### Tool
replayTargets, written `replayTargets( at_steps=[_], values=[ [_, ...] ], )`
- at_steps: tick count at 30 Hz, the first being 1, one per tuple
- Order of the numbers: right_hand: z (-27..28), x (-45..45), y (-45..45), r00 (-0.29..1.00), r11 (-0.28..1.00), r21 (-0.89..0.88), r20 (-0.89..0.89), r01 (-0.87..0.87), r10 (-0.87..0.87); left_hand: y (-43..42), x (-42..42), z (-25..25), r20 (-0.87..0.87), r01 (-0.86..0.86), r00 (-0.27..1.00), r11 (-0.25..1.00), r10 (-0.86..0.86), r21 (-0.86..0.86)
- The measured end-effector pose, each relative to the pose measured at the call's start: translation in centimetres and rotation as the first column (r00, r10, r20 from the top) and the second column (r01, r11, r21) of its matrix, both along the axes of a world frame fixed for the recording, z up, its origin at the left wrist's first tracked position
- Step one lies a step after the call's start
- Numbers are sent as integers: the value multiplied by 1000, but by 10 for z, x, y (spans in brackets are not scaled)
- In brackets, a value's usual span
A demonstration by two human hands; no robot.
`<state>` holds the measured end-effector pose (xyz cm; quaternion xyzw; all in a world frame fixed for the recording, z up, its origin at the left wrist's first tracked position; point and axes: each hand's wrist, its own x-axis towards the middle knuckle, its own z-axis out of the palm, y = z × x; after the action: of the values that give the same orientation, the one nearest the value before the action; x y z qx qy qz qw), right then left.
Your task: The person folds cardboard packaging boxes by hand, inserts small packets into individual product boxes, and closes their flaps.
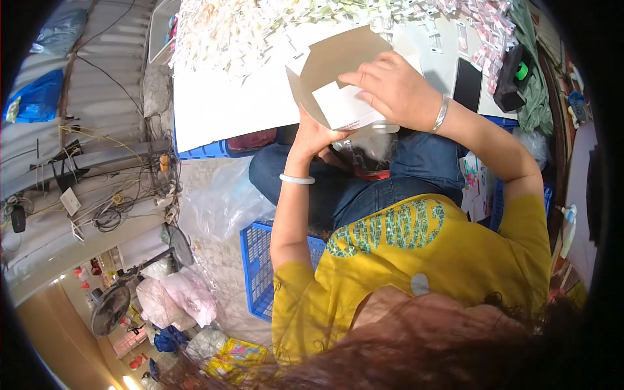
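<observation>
A cardboard box [344, 57], white outside and grey-brown inside, is tilted over my lap with its mouth open. My left hand [312, 133], below a white bangle, is closed on the lower left side of the box, its fingers partly hidden behind it. Across the box's white front panel lies my right hand [403, 91], with a silver bracelet at the wrist. Its fingers are bent over the panel's upper edge and the thumb is against the panel. What the box holds, if anything, cannot be seen.
Many small paper-like pieces [227, 32] are heaped on the white tabletop [214, 117]. A black device [513, 78] with a green part stands at the right. Blue crates [257, 279], clear plastic [224, 201] and a fan [110, 309] are around the seat.
</observation>
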<state>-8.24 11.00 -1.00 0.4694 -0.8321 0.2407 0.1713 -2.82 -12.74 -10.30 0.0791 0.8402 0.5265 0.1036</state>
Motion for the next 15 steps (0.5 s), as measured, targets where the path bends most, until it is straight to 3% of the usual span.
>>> replayTargets(
  at_steps=[3,6,7,10,11,13,14,15],
  values=[
    [27,-5,4,925,999,45,379,0,-17,3,-6,-11,-20,-102,994,991,104,84],
    [36,-12,7,969,987,-102,201,-124,143,0,-15,-18,0,-105,994,988,106,111],
    [45,-15,13,956,975,-161,225,-154,188,0,-16,-17,0,-96,995,990,96,107],
    [65,-18,49,996,920,-381,-50,-92,78,3,-15,-8,-129,-110,984,987,125,120],
    [73,-12,73,999,944,-329,31,0,11,6,-14,-3,-202,-121,969,985,145,125],
    [41,-6,110,973,903,-371,10,218,-231,9,-12,6,-272,-115,957,993,102,-31],
    [15,-3,126,938,824,-449,128,345,-323,10,-11,7,-306,-117,949,987,79,-110],
    [-17,5,145,851,736,-429,302,523,-429,10,-10,0,-279,-150,951,988,131,-46]
  ],
)
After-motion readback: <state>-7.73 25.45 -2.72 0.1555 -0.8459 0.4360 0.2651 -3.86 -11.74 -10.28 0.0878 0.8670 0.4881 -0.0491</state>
